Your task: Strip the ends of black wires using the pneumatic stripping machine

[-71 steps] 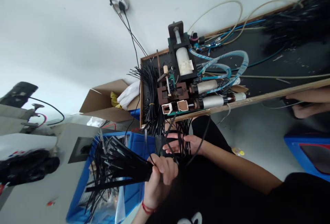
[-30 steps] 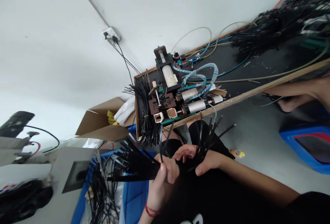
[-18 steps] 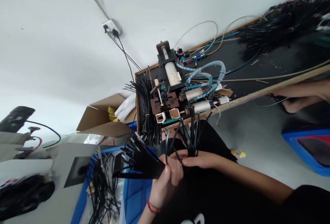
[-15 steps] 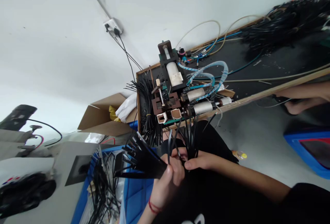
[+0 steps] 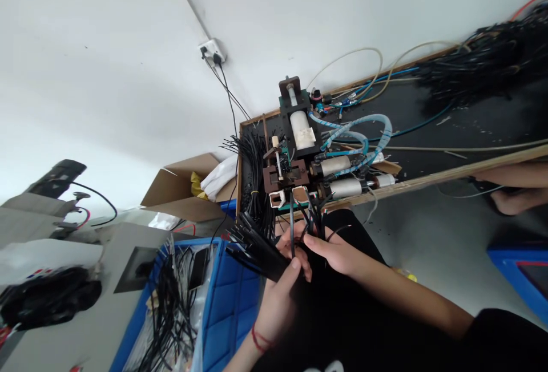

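My left hand (image 5: pixel 285 280), with a red string at the wrist, is closed around a thick bundle of black cables (image 5: pixel 257 246) whose ends fan out to the left. A single dark cable (image 5: pixel 292 223) stands up by its thumb. My right hand (image 5: pixel 331 249) is closed on a smaller bunch of black cables (image 5: pixel 315 218), close beside the left hand. Just beyond both hands stands a bench machine (image 5: pixel 286 177) with pneumatic cylinders (image 5: pixel 346 188) and blue-striped hoses. The lower ends of the cables are hidden by the hands and dark clothing.
More black cables (image 5: pixel 256 189) lie at the bench's left end, and a large heap (image 5: pixel 466 69) at its far right. A blue crate (image 5: pixel 233 286) with cables stands at left, near a cardboard box (image 5: pixel 180 189). Another person's arm (image 5: pixel 514 172) shows at right.
The view has shifted, so the bench appears further right. My left hand has turned its bundle more upright and opened some fingers beside the right hand, which keeps its bunch.
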{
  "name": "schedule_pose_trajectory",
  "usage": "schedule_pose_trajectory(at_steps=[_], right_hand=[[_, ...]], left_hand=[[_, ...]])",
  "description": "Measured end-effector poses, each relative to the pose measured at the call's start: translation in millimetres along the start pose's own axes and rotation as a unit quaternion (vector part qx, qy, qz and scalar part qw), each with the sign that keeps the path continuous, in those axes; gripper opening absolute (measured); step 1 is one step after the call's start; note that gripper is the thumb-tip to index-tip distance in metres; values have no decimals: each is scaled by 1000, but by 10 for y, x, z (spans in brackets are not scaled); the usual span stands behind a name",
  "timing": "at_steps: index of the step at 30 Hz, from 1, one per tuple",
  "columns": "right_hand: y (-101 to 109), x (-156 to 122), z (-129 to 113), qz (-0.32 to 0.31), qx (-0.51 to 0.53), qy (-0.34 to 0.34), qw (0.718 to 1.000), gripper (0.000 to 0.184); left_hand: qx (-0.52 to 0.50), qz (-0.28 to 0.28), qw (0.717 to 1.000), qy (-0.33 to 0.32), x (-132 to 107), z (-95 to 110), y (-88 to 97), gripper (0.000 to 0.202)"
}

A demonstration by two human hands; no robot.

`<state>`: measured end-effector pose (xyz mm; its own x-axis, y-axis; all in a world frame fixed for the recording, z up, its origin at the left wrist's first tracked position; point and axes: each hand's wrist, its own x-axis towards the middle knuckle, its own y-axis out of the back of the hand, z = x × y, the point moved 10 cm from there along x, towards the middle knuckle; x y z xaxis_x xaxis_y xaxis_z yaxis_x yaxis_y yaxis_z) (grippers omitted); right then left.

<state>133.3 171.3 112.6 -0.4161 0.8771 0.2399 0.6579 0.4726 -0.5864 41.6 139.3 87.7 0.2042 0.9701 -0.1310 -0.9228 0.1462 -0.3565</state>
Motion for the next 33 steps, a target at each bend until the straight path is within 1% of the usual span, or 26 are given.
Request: schedule_pose_trajectory(at_steps=[3,5,8,11,16,21,26,33], right_hand=[[-13,-17,10,-2,29,4,1000,44],[6,-40,44,1,46,1,999,45],[63,-85,118,11,76,-11,997,47],[131,-127,171,28,87,-25,995,48],[192,-160,126,46,91,-27,994,46],[244,-196,102,42,85,-26,995,47],[332,-235,58,58,90,-10,994,45],[324,-232,-24,60,130,-15,990,46]], left_hand=[[0,1,1000,-27,42,3,42,30],[-5,0,1000,-27,72,-34,59,34],[-3,5,1000,-18,75,-85,65,39],[0,17,1000,-11,19,-89,55,36],[-16,30,999,23,-60,-117,12,33],[-17,12,999,30,-26,-119,-75,32],[-3,-12,999,33,16,-114,-145,30],[8,-40,999,34,49,-106,-215,25]])
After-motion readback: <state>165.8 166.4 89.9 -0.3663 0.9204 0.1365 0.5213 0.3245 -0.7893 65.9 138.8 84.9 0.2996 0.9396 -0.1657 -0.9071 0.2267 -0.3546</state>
